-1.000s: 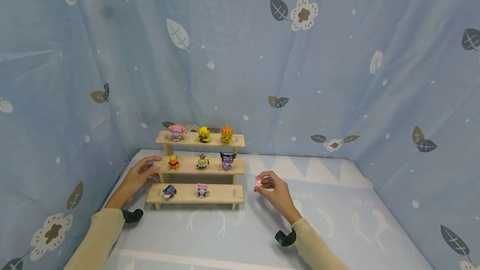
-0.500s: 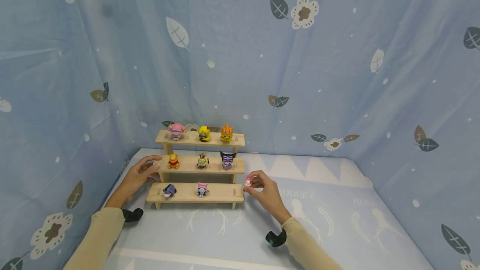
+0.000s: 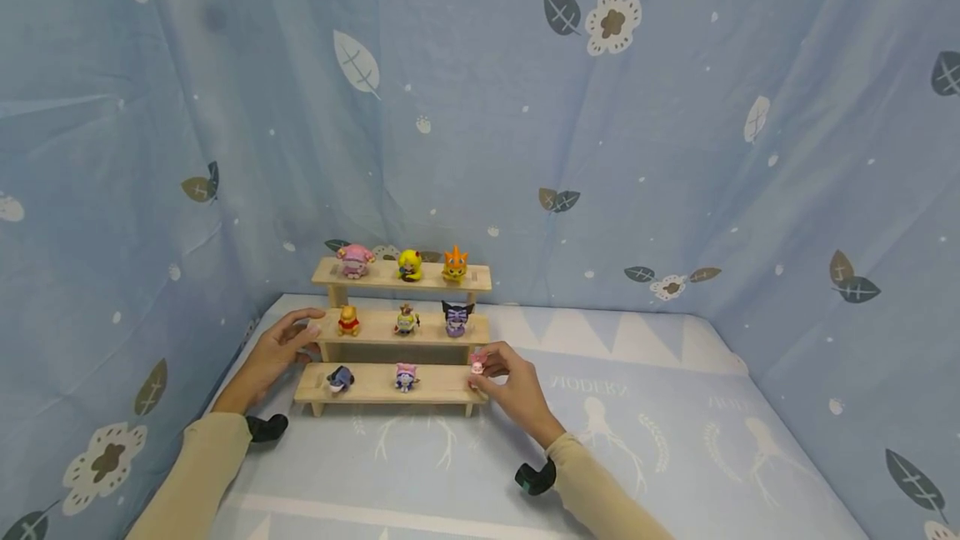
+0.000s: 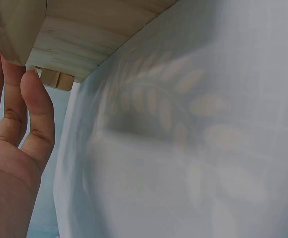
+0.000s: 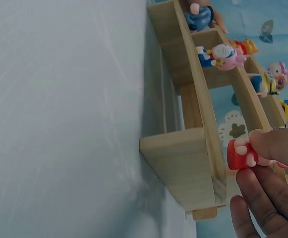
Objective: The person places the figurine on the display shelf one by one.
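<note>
A three-tier wooden display shelf (image 3: pixel 442 383) stands on the covered table. My left hand (image 3: pixel 277 354) holds the left end of its middle tier; in the left wrist view, fingers (image 4: pixel 37 111) lie against the wood. Between thumb and fingertips, my right hand (image 3: pixel 512 386) pinches a small pink figurine (image 3: pixel 477 365) at the right end of the bottom tier. The right wrist view shows the figurine's red base (image 5: pixel 237 154) apart from the board. On the bottom tier sit a blue-grey donkey figurine (image 3: pixel 341 379) and a pink-and-purple figurine (image 3: pixel 406 377).
On the middle tier stand a yellow bear figurine (image 3: pixel 348 321), a crowned figurine (image 3: pixel 406 321) and a black-and-purple figurine (image 3: pixel 456 319). The top tier bears pink (image 3: pixel 355 261), yellow (image 3: pixel 409 266) and orange (image 3: pixel 455 265) figurines. Blue patterned curtains (image 3: pixel 465 132) hang behind and at both sides.
My right hand has moved left with the pink figurine, from beside the shelf to the right end of the bottom tier. The left hand keeps its place.
</note>
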Demonstrator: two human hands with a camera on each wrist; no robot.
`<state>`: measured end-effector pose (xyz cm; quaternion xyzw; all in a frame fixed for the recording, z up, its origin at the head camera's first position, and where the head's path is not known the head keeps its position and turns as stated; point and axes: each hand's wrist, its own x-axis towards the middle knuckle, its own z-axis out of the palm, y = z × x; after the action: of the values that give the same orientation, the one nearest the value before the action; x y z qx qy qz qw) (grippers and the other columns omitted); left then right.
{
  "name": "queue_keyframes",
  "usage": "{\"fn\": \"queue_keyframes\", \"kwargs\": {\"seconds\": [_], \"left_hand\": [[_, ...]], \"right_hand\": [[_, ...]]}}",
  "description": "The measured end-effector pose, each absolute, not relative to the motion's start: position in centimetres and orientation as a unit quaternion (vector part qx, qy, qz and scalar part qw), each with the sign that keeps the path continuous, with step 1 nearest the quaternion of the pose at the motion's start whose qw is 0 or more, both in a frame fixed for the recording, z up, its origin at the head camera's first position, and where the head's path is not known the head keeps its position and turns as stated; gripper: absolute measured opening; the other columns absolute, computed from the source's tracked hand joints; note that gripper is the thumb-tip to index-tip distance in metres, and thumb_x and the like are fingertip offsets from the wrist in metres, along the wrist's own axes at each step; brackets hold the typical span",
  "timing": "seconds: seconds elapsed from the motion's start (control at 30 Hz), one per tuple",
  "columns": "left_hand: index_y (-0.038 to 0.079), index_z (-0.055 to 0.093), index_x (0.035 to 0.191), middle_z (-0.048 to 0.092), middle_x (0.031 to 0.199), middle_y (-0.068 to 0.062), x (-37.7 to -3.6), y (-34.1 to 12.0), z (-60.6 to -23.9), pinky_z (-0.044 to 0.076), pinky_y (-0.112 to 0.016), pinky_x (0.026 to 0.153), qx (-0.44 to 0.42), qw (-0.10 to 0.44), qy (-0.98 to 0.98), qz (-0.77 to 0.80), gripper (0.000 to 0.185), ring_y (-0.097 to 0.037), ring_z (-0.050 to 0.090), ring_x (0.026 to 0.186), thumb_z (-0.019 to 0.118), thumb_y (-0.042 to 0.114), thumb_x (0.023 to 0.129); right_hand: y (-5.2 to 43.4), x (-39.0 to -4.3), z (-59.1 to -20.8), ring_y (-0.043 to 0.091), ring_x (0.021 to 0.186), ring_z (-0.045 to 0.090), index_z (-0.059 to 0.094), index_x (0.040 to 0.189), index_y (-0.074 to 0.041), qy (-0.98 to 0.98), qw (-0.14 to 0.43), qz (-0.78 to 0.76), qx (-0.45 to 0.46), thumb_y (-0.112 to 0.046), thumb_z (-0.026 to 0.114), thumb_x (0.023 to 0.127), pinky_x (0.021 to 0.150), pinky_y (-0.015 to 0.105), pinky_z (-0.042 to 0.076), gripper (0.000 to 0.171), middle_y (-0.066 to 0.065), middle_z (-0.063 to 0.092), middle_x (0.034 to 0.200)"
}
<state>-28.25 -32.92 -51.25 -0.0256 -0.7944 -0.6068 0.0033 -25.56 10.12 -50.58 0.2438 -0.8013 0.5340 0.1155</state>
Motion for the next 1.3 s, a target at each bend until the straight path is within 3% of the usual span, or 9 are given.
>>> {"fn": "queue_keyframes", "kwargs": {"seconds": [0.2, 0.37, 0.63, 1.03, 1.3], "left_hand": [[0.028, 0.050, 0.147, 0.060, 0.126, -0.010, -28.5, -33.0, -51.3, 0.055, -0.042, 0.082, -0.025, 0.006, -0.799, -0.601, 0.056, -0.029, 0.065, 0.099, 0.062, 0.055, 0.099], [0.024, 0.049, 0.149, 0.060, 0.126, -0.011, -28.3, -33.1, -51.2, 0.054, -0.042, 0.082, -0.027, 0.003, -0.798, -0.602, 0.058, -0.029, 0.065, 0.099, 0.062, 0.053, 0.100], [0.018, 0.046, 0.151, 0.060, 0.125, -0.009, -28.5, -33.2, -51.3, 0.054, -0.042, 0.083, -0.026, -0.002, -0.798, -0.602, 0.055, -0.027, 0.065, 0.099, 0.060, 0.044, 0.104], [0.025, 0.050, 0.148, 0.062, 0.120, -0.004, -28.2, -33.2, -51.3, 0.054, -0.040, 0.080, -0.027, 0.008, -0.799, -0.601, 0.053, -0.027, 0.066, 0.097, 0.062, 0.049, 0.102], [0.022, 0.048, 0.150, 0.062, 0.120, -0.007, -28.4, -33.3, -51.4, 0.055, -0.041, 0.079, -0.032, 0.004, -0.798, -0.601, 0.057, -0.030, 0.065, 0.099, 0.062, 0.048, 0.102]], "right_hand": [[8.8, -25.5, -50.3, 0.023, 0.086, 0.069, 0.065, 0.115, -0.011, -0.813, 0.117, 0.511, 0.253, -0.001, 0.085, 0.084, 0.076, 0.041, 0.059, 0.038, 0.005, 0.071, 0.102], [8.1, -25.3, -50.1, 0.014, 0.086, 0.067, 0.065, 0.112, -0.019, -0.813, 0.089, 0.523, 0.241, -0.006, 0.086, 0.084, 0.077, 0.036, 0.059, 0.038, -0.003, 0.071, 0.099], [7.2, -25.1, -50.3, 0.012, 0.086, 0.068, 0.063, 0.112, -0.018, -0.815, 0.071, 0.524, 0.236, -0.003, 0.085, 0.084, 0.076, 0.028, 0.058, 0.038, -0.003, 0.070, 0.100], [7.0, -25.0, -50.7, 0.010, 0.087, 0.067, 0.063, 0.113, -0.020, -0.822, 0.065, 0.512, 0.243, -0.003, 0.085, 0.085, 0.077, 0.031, 0.058, 0.039, -0.005, 0.069, 0.099], [7.0, -24.9, -50.4, 0.009, 0.092, 0.068, 0.064, 0.118, -0.022, -0.836, 0.043, 0.490, 0.245, -0.009, 0.085, 0.086, 0.079, 0.028, 0.058, 0.040, -0.007, 0.069, 0.106]]}}
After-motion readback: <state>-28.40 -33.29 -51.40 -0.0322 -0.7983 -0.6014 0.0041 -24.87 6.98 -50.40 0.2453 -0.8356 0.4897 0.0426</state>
